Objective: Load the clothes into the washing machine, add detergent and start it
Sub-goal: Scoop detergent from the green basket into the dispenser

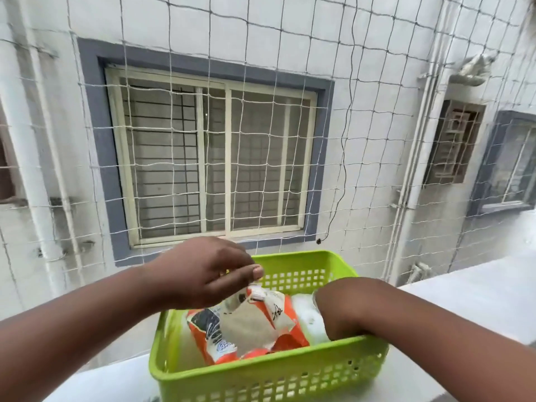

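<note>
L hand [203, 274] pinches top of orange detergent pouch [246, 323] in green basket [269, 372]; R hand [333, 314] reaches inside, grip hidden (can't tell). Torn pouch could spill powder if yanked.

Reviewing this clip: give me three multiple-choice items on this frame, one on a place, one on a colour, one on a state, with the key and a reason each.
1. Where is the detergent bag?
A. Inside the basket
B. On the ledge beside the basket
C. Hanging on the netting

2. What colour is the basket?
A. Blue
B. Lime green
C. White

3. What is the left hand doing?
A. Resting flat on the ledge
B. Pinching the top of the bag
C. Gripping the basket rim

Key:
1. A, the orange and white bag lies within the basket walls.
2. B, its perforated walls and rim are bright lime green.
3. B, thumb and fingers close on the bag's crumpled top edge, while the right hand reaches down into the basket, its fingers hidden.
</note>
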Motion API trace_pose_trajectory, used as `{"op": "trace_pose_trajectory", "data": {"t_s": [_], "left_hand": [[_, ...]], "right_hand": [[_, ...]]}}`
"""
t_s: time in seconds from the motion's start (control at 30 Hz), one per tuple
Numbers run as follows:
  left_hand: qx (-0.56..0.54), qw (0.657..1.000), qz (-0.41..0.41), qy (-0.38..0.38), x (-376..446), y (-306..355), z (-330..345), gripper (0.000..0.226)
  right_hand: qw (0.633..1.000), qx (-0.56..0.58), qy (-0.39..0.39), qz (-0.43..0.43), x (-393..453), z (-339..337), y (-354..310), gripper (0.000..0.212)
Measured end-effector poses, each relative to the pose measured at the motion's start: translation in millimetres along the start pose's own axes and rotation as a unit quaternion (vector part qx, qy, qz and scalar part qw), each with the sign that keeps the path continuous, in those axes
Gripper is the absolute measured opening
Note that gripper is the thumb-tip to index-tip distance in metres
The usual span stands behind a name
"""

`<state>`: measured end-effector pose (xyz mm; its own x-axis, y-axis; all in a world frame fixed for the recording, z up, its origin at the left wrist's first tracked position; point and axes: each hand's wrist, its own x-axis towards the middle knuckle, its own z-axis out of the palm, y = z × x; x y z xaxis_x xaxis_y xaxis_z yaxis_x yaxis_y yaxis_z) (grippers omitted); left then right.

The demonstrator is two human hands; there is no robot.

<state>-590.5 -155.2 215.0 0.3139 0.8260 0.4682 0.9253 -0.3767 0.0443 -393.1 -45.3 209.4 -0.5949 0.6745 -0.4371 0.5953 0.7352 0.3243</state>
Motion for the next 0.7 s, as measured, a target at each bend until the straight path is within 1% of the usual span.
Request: {"op": "trace_pose_trajectory", "data": {"t_s": [0.07, 0.13, 0.17, 0.27, 0.33, 0.43, 0.5, 0.57, 0.6, 0.63, 0.7], "left_hand": [[-0.036, 0.999, 0.023, -0.026, -2, 0, -2, 0.047], [-0.050, 0.997, 0.039, -0.033, -5, 0, -6, 0.042], [-0.040, 0.998, 0.041, -0.030, -6, 1, -6, 0.040], [0.023, 0.999, 0.033, 0.006, -5, 0, -6, 0.031], [0.027, 0.999, 0.002, 0.021, -3, 0, -4, 0.037], [0.032, 0.997, -0.057, 0.033, 3, 0, 1, 0.048], [0.027, 0.995, -0.087, 0.033, 7, 2, 7, 0.052], [0.025, 0.993, -0.111, 0.029, 11, 5, 14, 0.048], [0.024, 0.992, -0.124, 0.024, 13, 6, 16, 0.045], [0.023, 0.990, -0.136, 0.019, 14, 7, 19, 0.042], [0.007, 0.989, -0.149, 0.024, 14, 5, 20, 0.038]], "right_hand": [[1.000, 0.010, 0.007, -0.001, 1, 0, -1, 0.008], [0.999, 0.017, 0.032, 0.013, -2, -1, -3, 0.016], [0.998, 0.028, 0.058, 0.025, -4, 0, -2, 0.019], [0.980, 0.079, 0.179, 0.047, -14, -1, 3, 0.022], [0.960, 0.102, 0.252, 0.062, -18, -2, 9, 0.022], [0.918, 0.153, 0.351, 0.101, -29, -7, 15, 0.012], [0.897, 0.178, 0.384, 0.128, -42, -10, 20, 0.017], [0.865, 0.241, 0.418, 0.137, -58, -7, 28, 0.021], [0.840, 0.296, 0.436, 0.128, -65, -4, 32, 0.023], [0.806, 0.366, 0.452, 0.111, -73, 0, 34, 0.022], [0.740, 0.499, 0.444, 0.073, -87, 6, 29, 0.015]]}}
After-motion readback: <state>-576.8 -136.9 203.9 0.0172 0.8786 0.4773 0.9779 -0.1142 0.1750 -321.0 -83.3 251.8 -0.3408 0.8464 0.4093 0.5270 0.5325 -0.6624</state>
